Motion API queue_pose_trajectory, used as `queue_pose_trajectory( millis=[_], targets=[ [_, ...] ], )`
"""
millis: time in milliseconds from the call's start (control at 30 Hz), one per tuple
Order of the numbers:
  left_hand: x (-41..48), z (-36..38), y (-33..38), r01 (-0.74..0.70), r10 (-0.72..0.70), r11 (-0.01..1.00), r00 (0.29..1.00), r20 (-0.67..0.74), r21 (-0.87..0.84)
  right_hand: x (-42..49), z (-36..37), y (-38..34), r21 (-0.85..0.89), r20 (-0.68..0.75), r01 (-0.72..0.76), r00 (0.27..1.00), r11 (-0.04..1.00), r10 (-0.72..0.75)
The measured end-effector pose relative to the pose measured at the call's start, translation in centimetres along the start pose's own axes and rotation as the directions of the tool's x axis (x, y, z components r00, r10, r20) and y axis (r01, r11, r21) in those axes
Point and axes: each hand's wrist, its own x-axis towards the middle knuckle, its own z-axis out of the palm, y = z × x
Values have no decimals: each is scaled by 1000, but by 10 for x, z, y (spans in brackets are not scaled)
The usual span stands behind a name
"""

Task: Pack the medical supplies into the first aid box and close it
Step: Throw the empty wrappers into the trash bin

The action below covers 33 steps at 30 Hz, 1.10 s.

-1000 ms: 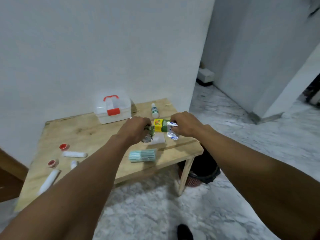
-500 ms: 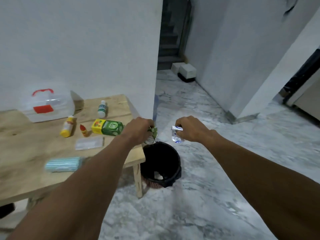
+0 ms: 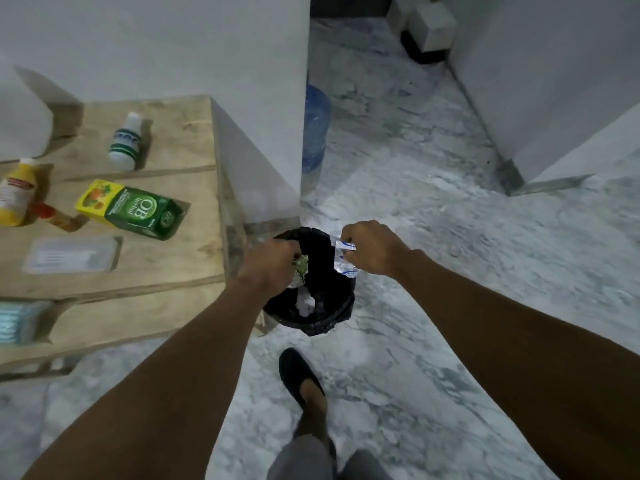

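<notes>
Both hands, now over the bin [image 3: 341, 308], pinch wrappers [image 3: 343, 261] hanging lengthwise downward.

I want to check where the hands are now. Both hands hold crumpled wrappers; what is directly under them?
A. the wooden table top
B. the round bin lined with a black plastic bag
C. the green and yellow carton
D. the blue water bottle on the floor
B: the left hand with its green and silver scrap and the right hand with its clear wrapper are above the round black-lined bin, beside the wooden table.
</notes>
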Motion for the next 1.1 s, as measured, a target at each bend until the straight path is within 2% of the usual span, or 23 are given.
queue_pose_trajectory(
  millis=[100,200,333,433,600,800,967,1100],
  targets=[
    [38,35,-9,38,-36,999,995,94,-16,39,30,23,0,83,-15,996,1000,15],
    [71,78,-24,109,-103,992,989,102,-57,77,68,44,-10,141,5,990,1000,-3],
    [105,142,-44,165,-162,986,978,130,-10,134,131,69,-30,183,61,982,998,-54],
    [129,196,-63,224,-225,974,969,99,17,175,185,86,-47,229,114,968,992,-101],
    [169,290,-93,238,-241,970,965,107,39,226,283,117,-80,297,185,942,979,-154],
    [198,369,-120,213,-219,974,973,78,82,263,359,141,-85,331,190,931,978,-153],
    [205,404,-129,206,-215,972,973,79,116,270,388,147,-83,346,220,921,972,-179],
    [186,380,-111,179,-190,975,979,72,128,252,364,148,-82,320,212,931,974,-175]
  ],
)
